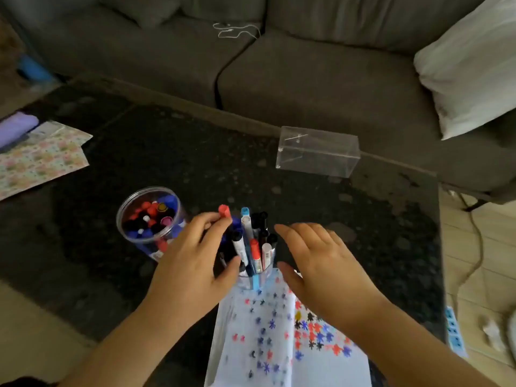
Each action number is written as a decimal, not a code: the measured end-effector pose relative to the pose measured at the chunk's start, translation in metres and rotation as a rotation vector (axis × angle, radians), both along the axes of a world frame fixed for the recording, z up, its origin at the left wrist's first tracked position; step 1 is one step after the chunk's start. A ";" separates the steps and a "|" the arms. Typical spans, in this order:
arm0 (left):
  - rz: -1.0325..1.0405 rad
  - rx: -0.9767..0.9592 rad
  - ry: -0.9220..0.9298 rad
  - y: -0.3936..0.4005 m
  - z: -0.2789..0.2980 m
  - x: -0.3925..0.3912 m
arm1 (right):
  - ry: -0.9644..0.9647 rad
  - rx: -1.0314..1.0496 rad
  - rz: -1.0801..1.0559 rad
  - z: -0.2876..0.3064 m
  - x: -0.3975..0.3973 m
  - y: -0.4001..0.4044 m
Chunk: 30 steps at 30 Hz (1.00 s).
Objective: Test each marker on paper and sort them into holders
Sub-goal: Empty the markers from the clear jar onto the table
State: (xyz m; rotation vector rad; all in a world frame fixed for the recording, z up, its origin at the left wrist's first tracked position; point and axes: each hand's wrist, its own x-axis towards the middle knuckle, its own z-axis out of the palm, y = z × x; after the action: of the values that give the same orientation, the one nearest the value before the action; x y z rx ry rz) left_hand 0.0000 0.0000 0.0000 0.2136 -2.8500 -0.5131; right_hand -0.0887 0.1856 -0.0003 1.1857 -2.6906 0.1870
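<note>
A clear holder (pixel 258 277) packed with several markers stands at the near middle of the dark table, just behind the white paper (pixel 268 336) covered in red, blue and black test marks. My left hand (pixel 192 263) pinches a red-capped marker (pixel 224 211) at the holder's left side, fingers curled round it. Just right of the holder, my right hand (pixel 315 261) hovers with straight fingers and holds nothing. A second clear round holder (pixel 152 222) to the left contains several red, blue and black markers.
An empty clear plastic box (pixel 318 152) lies at the table's far right. Patterned paper sheets (pixel 36 157) cover the far left corner. A grey sofa (pixel 251 65) with a white pillow (pixel 474 68) stands behind the table. A cable (pixel 474 247) runs along the floor at right.
</note>
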 end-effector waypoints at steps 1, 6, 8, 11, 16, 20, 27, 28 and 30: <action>0.008 0.043 0.059 -0.001 -0.013 -0.001 | 0.013 -0.043 0.039 -0.010 -0.005 -0.003; 0.038 0.213 0.231 -0.005 -0.065 -0.008 | 0.079 -0.109 0.136 -0.044 -0.025 -0.018; 0.051 0.275 0.319 -0.006 -0.078 -0.011 | 0.104 -0.141 0.175 -0.051 -0.027 -0.021; 0.085 0.432 0.331 -0.004 -0.090 -0.014 | 0.098 -0.170 0.191 -0.058 -0.021 -0.024; -0.036 0.839 0.180 0.007 -0.098 -0.010 | -0.174 -0.185 0.168 -0.054 -0.009 -0.024; -0.017 0.906 0.066 0.011 -0.116 -0.012 | -0.335 -0.230 0.074 -0.047 0.002 -0.028; 0.021 0.816 0.160 0.025 -0.122 -0.013 | -0.445 -0.220 -0.041 -0.041 0.013 -0.034; 0.020 0.784 0.170 0.026 -0.119 -0.013 | -0.468 -0.266 -0.054 -0.039 0.014 -0.029; 0.013 0.697 0.173 0.025 -0.112 -0.015 | -0.528 -0.426 -0.086 -0.031 0.015 -0.016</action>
State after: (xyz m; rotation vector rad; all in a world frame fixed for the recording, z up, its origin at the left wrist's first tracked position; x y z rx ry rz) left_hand -0.0149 0.0251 -0.1118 0.2840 -2.3923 -1.4273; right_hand -0.0742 0.1691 -0.0315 0.9859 -2.8868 1.1385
